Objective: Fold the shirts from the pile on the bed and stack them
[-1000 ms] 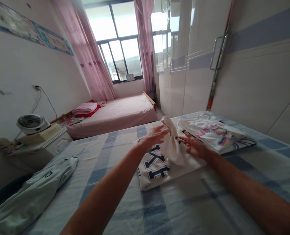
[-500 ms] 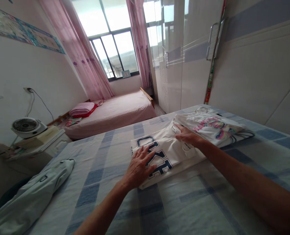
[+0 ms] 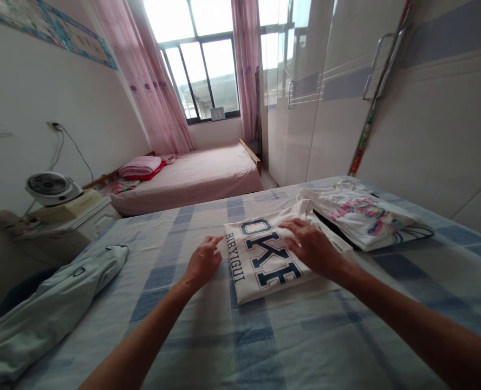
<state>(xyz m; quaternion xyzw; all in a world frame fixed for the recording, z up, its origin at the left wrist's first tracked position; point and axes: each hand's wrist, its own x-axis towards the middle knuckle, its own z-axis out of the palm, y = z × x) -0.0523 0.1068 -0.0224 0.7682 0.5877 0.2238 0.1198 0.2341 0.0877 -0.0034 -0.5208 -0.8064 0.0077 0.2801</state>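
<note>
Cream folded shirt (image 3: 260, 260), navy-lettered, beside left fingers (image 3: 214, 250) and under right fingers (image 3: 291, 233), both loosely spread, empty.

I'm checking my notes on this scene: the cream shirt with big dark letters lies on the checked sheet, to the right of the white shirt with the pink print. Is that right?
Not quite: the head view shows the cream shirt to the left of the white shirt, not the right. It does lie on the checked sheet.
</note>
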